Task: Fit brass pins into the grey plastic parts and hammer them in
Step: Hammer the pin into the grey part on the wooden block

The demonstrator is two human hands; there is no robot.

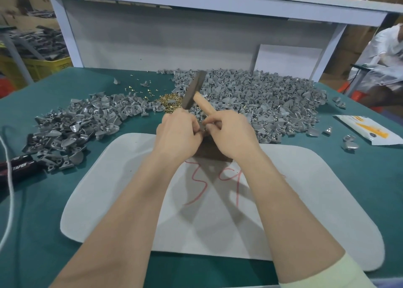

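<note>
My left hand (pixel 178 133) and my right hand (pixel 231 133) meet fingertip to fingertip over a dark block (pixel 209 153) at the far edge of a white mat (pixel 109 189). Between the fingertips sits a small grey plastic part (pixel 202 128), mostly hidden; my left hand pinches it. My right hand grips a hammer by its pale handle, and the metal hammer head (pixel 194 89) points up and away. A small heap of brass pins (pixel 170 101) lies just beyond my hands. I cannot see whether a pin sits in the part.
A big pile of grey parts (pixel 261 98) covers the green table at the back right, and a smaller pile (pixel 72 124) lies on the left. A black tool (pixel 19 167) and white cord (pixel 8 189) are at the left edge; a printed packet (pixel 368 130) is on the right. A seated person (pixel 388 54) is at the far right.
</note>
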